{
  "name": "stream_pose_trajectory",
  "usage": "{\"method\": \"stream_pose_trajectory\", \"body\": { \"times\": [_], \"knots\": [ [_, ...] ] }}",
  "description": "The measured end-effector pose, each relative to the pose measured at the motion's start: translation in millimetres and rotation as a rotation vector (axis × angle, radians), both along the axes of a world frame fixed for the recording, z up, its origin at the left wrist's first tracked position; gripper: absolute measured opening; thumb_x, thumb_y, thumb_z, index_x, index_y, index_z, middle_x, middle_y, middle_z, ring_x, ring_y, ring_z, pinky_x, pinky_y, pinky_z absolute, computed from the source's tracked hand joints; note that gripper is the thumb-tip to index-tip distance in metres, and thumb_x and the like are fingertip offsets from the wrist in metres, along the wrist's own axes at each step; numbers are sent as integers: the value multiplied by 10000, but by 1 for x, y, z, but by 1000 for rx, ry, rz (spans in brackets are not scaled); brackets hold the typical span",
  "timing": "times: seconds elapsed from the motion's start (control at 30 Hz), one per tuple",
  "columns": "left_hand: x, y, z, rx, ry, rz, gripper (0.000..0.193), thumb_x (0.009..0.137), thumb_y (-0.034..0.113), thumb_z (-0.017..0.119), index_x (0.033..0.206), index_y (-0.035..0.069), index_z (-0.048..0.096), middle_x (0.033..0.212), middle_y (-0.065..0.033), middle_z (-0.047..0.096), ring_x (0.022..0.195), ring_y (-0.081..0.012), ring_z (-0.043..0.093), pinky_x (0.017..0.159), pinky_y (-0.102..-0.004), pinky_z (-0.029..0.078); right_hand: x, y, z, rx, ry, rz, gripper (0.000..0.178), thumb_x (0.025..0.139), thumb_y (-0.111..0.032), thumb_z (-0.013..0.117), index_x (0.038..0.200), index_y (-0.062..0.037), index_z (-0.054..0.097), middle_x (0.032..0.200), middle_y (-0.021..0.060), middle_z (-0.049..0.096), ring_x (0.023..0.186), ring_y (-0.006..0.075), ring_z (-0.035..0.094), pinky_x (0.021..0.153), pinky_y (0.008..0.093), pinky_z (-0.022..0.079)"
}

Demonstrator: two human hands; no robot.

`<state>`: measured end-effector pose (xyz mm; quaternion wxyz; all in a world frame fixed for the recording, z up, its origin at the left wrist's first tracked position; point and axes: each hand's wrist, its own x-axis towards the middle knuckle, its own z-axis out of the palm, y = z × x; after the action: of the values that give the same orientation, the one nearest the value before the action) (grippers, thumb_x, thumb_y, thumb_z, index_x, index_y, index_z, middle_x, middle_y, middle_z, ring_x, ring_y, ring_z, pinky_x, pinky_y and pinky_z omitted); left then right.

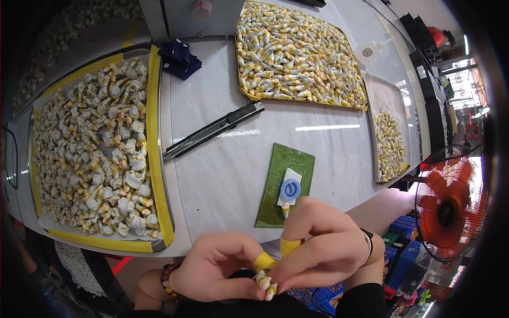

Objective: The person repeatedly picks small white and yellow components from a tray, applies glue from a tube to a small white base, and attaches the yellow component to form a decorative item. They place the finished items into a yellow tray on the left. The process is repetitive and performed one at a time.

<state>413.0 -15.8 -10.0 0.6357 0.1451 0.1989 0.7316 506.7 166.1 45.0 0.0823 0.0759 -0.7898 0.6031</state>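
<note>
Low in the view, my left hand [214,267] and my right hand [323,246] meet fingertip to fingertip, both closed in a pinch. Between them are two small white-and-yellow pieces with peach tips [264,282], side by side; which fingers hold which piece is partly hidden. Yellow wraps cover a finger on each hand. Just beyond my right hand lies a green board [270,183]. It carries a white pad [293,175] with a round blue moulded piece [290,189] on top. Another small white-and-yellow piece [286,209] rests at the pad's near end.
A yellow-taped tray [155,116] at left holds many curled white pieces. Slim white-and-yellow pieces fill a far tray [313,106]; a smaller tray [377,153] stands right. A snap-off knife [214,130], dark blue cloth [180,58] and squeeze bottle [369,52] lie about. An orange fan [448,209] stands right.
</note>
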Motion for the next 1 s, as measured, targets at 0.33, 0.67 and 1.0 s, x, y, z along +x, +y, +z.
{"method": "stream_pose_trajectory", "body": {
  "times": [0.33, 0.67, 1.0],
  "knots": [
    [-2, 4, 0, -26, -36, -98, 188, 816, 7, 660, 973, -18, 560, 937, -67, 626, 896, -119, 596, 813, -247, 454, 2, 0, -1, -11, -127, 64, 111, 731, -80, 748, 795, -47, 663, 781, 34, 503, 665, 177, 499, 551, 277, 377],
    [-79, -56, 77, -326, 1771, 172, 331, 668, 159, 777, 922, 3, 633, 782, -84, 631, 706, -232, 608, 680, -300, 468, 23, 10, -2, 150, 55, -9, 206, 674, -223, 806, 790, -91, 700, 718, 7, 498, 614, 154, 494, 519, 269, 378],
    [-350, -29, 62, -1089, 2455, 604, 370, 774, 211, 659, 1096, 32, 611, 1052, -180, 626, 960, -325, 609, 808, -369, 486, 37, 6, 3, 307, 75, -177, 185, 591, -198, 813, 722, -131, 701, 695, -11, 536, 589, 156, 527, 506, 266, 389]
  ]
}}
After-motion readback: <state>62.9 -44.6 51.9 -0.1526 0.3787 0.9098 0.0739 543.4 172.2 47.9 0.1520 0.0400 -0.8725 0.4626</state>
